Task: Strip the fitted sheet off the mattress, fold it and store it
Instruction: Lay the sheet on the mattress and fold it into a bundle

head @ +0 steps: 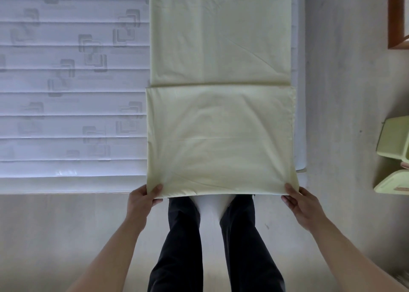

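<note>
Pale-yellow fitted sheet (221, 123) is lying as one long folded strip along the right side of the bare quilted mattress (70, 92), its near end doubled back over itself. We are pinching the two near corners: left hand (145, 197) at the left corner, right hand (303, 205) at the right, thumbs on top. Two dark trouser legs (183, 236) are standing against the mattress foot. Two pale-green objects (394, 141), possibly bins, are sitting on the floor (345, 92) at right, partly cropped. One brown wooden frame (397, 15) is showing top right.
</note>
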